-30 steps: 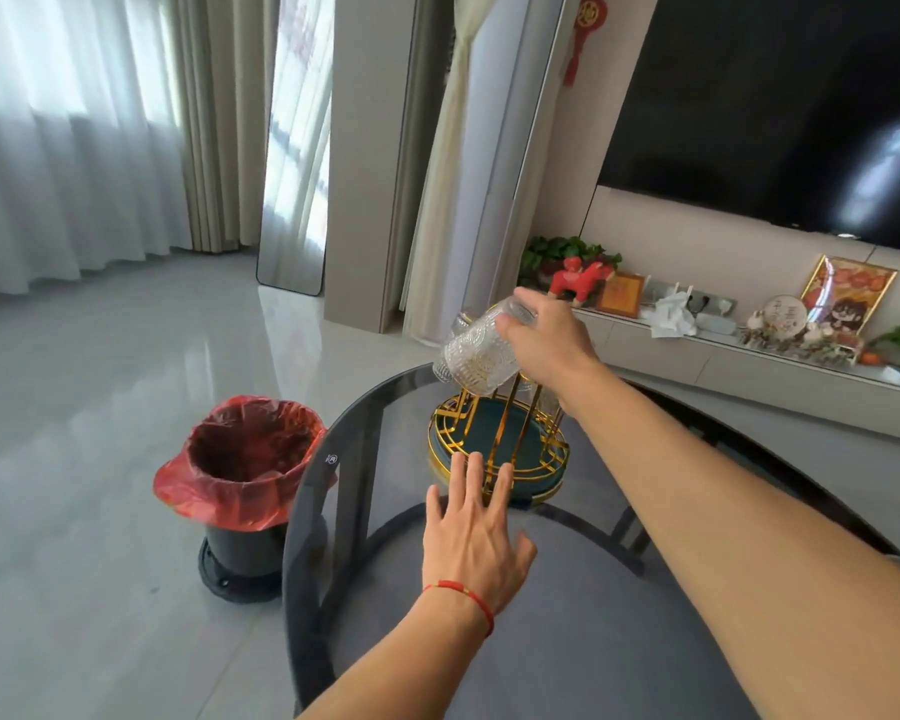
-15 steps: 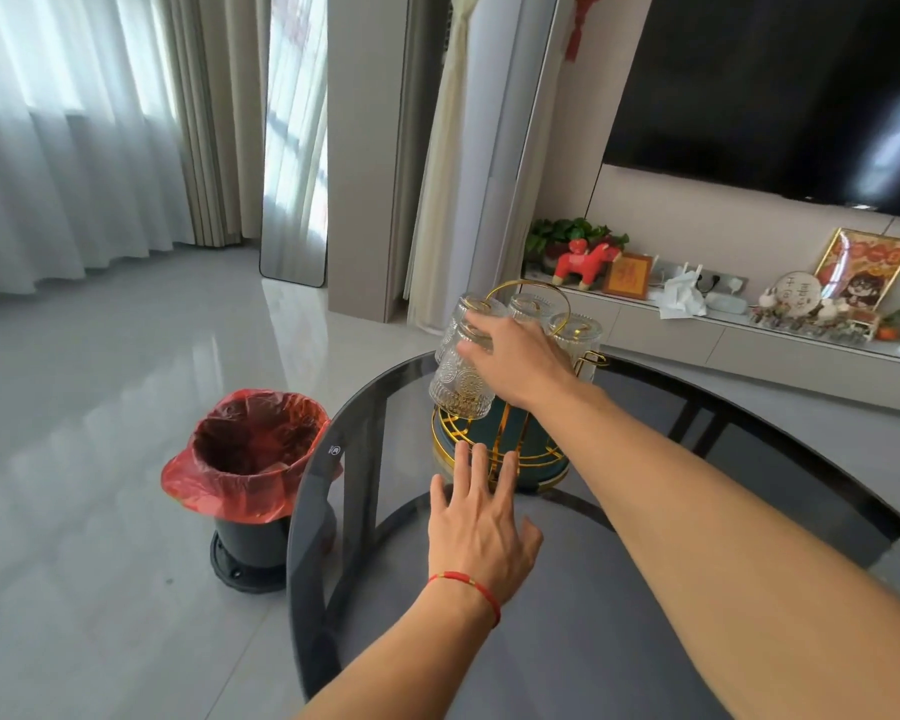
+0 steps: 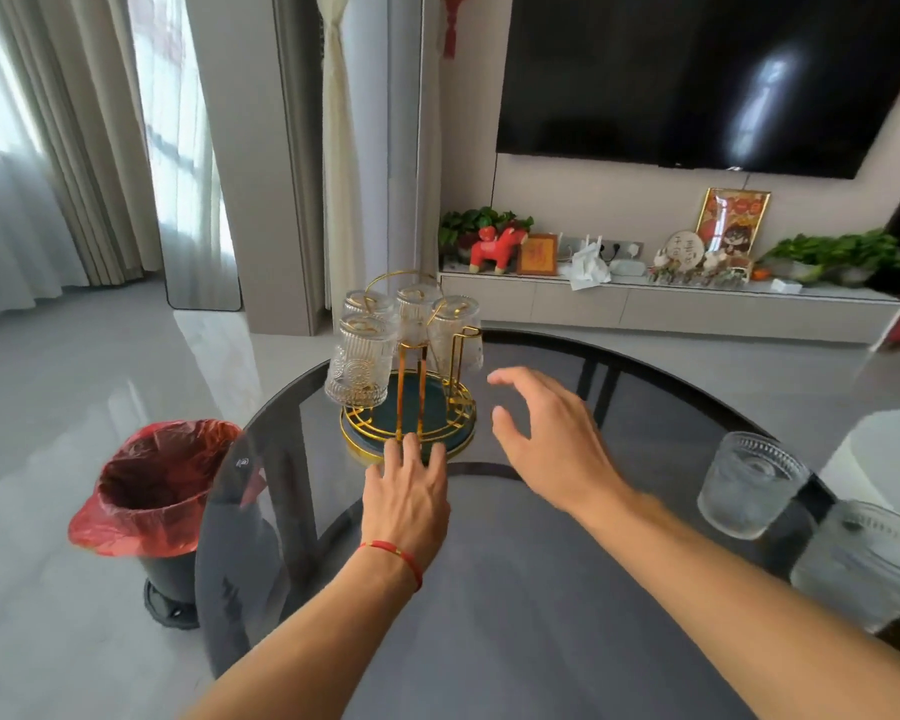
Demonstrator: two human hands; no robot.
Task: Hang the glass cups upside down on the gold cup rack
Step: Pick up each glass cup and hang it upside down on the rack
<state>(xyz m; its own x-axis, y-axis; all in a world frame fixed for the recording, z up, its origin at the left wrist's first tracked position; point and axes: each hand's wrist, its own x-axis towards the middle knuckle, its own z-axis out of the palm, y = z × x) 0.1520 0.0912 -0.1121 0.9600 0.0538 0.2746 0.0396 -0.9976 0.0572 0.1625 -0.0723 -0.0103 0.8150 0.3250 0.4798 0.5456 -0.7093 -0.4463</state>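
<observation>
Looking down from my head camera, I see a round, dark smoked-glass tabletop [image 3: 515, 589] carrying a gold wire cup rack [image 3: 411, 387] with a dark green round base, set towards the far left edge. Four ribbed, embossed clear glass cups [image 3: 357, 363] hang upside down on its pegs; the nearest one shows a pressed round pattern, while the rear ones overlap and blur together. One bare peg [image 3: 463, 337] stands on the rack's right side. My left hand [image 3: 406, 498], red string at the wrist, lies flat with its fingers [image 3: 411, 449] spread, tips touching the base's near rim. My right hand [image 3: 552, 441] hovers just beside the rack, fingers loosely open, holding nothing. Two more ribbed glass cups [image 3: 749, 485] stand upright near the right edge, the nearer one cut off and blurred.
</observation>
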